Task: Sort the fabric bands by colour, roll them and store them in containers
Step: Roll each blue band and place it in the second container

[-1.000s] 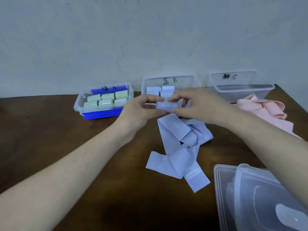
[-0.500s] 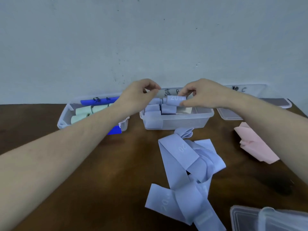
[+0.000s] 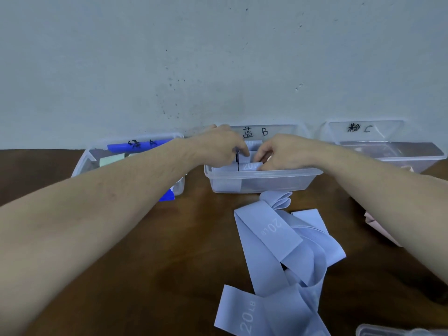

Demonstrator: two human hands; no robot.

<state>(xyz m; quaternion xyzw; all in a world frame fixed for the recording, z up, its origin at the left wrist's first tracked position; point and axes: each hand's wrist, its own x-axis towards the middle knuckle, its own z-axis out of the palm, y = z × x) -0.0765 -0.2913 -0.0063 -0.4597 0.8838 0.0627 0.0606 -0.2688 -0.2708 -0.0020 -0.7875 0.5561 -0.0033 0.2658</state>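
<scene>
Three clear containers (image 3: 264,183) stood along the wall, two hands (image 3: 221,147) reached into the middle one, at least three rolled blue bands (image 3: 249,166) showed inside it, and one heap of loose blue bands (image 3: 278,251), too tangled to count, lay on one table (image 3: 169,263).

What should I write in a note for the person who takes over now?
Left hand and right hand: both inside the middle box, fingers curled on a blue roll among other rolls.
Left box: green rolls inside.
Right box: looks empty.
Left to do: loose blue bands on the table, pink bands at the right.
</scene>
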